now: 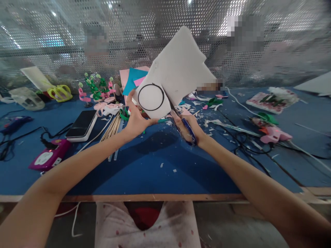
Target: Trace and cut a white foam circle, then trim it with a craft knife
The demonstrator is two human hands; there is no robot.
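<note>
My left hand pinches the lower corner of a white foam sheet and holds it up over the blue table. A black circle is drawn on the sheet just above my fingers. My right hand is closed round blue-handled scissors, whose blades reach up to the sheet's lower edge beside the circle. Small white and green offcuts lie scattered on the table under the sheet.
A phone, wooden sticks, a pink device and green-and-pink paper flowers lie left. Coloured sheets stand behind. A pink glue gun, cables and a flower tray lie right. Mesh screen behind.
</note>
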